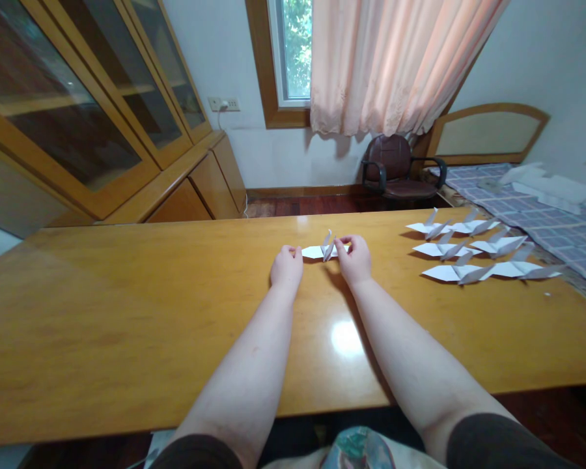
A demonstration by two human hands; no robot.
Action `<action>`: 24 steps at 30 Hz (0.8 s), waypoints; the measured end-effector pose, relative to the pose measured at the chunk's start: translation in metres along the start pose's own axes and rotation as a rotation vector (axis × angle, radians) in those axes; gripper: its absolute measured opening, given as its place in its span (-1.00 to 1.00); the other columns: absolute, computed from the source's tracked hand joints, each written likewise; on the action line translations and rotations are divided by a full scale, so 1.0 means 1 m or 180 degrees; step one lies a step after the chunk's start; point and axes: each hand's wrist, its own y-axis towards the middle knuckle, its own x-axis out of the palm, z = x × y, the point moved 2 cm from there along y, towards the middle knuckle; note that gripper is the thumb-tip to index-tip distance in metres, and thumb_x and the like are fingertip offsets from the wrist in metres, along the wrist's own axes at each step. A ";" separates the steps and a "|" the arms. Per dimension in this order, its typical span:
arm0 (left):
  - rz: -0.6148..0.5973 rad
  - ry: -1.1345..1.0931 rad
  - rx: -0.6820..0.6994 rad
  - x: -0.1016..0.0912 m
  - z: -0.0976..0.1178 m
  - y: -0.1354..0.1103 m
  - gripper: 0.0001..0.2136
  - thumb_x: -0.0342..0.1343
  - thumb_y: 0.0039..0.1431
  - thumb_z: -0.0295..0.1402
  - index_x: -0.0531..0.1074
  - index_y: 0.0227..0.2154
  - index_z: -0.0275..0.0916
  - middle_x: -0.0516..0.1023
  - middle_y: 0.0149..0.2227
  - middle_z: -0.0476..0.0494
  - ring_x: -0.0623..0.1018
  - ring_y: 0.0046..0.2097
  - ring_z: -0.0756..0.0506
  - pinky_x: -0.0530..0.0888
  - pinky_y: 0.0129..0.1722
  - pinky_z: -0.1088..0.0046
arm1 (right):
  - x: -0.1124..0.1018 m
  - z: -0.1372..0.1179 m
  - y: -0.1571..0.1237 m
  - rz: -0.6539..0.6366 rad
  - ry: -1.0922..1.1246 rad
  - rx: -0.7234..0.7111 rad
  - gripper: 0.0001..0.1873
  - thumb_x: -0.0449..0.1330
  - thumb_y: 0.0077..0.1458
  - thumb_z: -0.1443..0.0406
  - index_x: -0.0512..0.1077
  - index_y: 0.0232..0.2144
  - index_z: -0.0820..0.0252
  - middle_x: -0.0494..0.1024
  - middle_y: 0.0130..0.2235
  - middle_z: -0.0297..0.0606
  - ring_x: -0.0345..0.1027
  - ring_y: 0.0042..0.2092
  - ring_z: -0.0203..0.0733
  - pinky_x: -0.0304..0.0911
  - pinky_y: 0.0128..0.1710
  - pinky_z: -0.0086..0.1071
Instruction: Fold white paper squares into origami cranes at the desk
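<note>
A white folded paper crane (315, 252) is between my two hands, low over the far middle of the wooden table (127, 326), its wings spread left and right. My left hand (287, 267) has its fingers closed at the tip of the left wing. The right wing is pinched between thumb and fingers of my right hand (354, 260), which covers that wing's end. The crane's thin neck and tail stick up in the middle. Whether its underside touches the table, I cannot tell.
Several more white paper cranes (452, 272) stand in rows at the table's right end. Beyond the far edge are a brown armchair (393, 166) and a bed with a checked cover (522, 202). A glass-door cabinet (151, 150) stands at the left.
</note>
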 end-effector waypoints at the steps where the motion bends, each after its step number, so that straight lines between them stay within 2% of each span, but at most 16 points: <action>1: 0.0037 -0.0016 0.0007 -0.001 0.001 -0.001 -0.72 -0.08 0.23 -0.14 0.41 -0.20 -0.19 0.60 -0.18 -0.23 0.54 -0.11 -0.23 0.37 -0.23 0.33 | 0.001 -0.003 -0.002 -0.0129 -0.0049 -0.0070 -0.62 0.09 0.09 -0.01 0.39 -0.41 0.20 0.48 -0.32 -0.20 0.30 -0.29 -0.17 0.19 -0.24 -0.31; 5: 0.0200 -0.0177 0.0031 -0.002 0.002 -0.002 -0.69 -0.12 0.25 -0.13 0.40 -0.18 -0.21 0.58 -0.16 -0.27 0.53 -0.10 -0.22 0.37 -0.22 0.33 | 0.006 -0.008 -0.005 -0.0319 -0.0326 -0.0043 -0.63 0.15 0.03 -0.01 0.40 -0.41 0.18 0.49 -0.33 -0.20 0.32 -0.28 -0.15 0.16 -0.29 -0.33; 8: 0.0291 -0.0344 0.0056 -0.002 0.001 -0.001 -0.71 -0.12 0.25 -0.14 0.40 -0.22 -0.21 0.58 -0.18 -0.25 0.53 -0.13 -0.21 0.38 -0.23 0.33 | 0.009 -0.004 -0.004 -0.0499 -0.0496 0.0125 -0.69 0.11 0.07 0.06 0.39 -0.49 0.16 0.48 -0.38 -0.22 0.30 -0.33 -0.17 0.12 -0.35 -0.34; 13: 0.0504 -0.0900 0.0144 0.005 -0.007 0.008 -0.74 -0.12 0.24 -0.17 0.41 -0.31 -0.19 0.58 -0.21 -0.18 0.53 -0.16 -0.14 0.39 -0.21 0.37 | 0.010 0.003 0.000 -0.0588 -0.0371 0.0094 -0.71 0.06 0.11 0.13 0.39 -0.53 0.16 0.49 -0.40 -0.23 0.31 -0.32 -0.17 0.11 -0.32 -0.34; 18: 0.0744 -0.1431 0.0053 0.011 -0.017 0.018 -0.71 -0.17 0.25 -0.17 0.42 -0.33 -0.16 0.58 -0.27 -0.11 0.53 -0.22 -0.09 0.39 -0.24 0.40 | 0.009 0.003 -0.001 -0.0425 -0.0122 -0.0126 -0.71 0.08 0.11 0.13 0.38 -0.53 0.16 0.45 -0.43 -0.28 0.26 -0.38 -0.22 0.12 -0.34 -0.36; 21: 0.0794 -0.1350 0.0032 0.010 -0.017 0.018 -0.73 -0.14 0.21 -0.20 0.43 -0.40 -0.16 0.56 -0.35 -0.09 0.52 -0.24 -0.10 0.37 -0.26 0.42 | 0.005 -0.014 -0.001 -0.0105 -0.0007 -0.0300 -0.71 0.07 0.14 0.13 0.37 -0.52 0.16 0.42 -0.45 -0.30 0.24 -0.40 -0.25 0.13 -0.34 -0.37; 24: 0.0574 -0.1156 0.0024 0.009 -0.015 0.017 -0.75 -0.09 0.17 -0.20 0.45 -0.45 -0.15 0.50 -0.46 -0.05 0.49 -0.33 -0.10 0.33 -0.36 0.43 | -0.011 -0.038 0.006 0.0109 -0.0017 -0.0536 -0.70 0.08 0.14 0.13 0.36 -0.53 0.16 0.39 -0.49 -0.32 0.21 -0.43 -0.27 0.15 -0.34 -0.37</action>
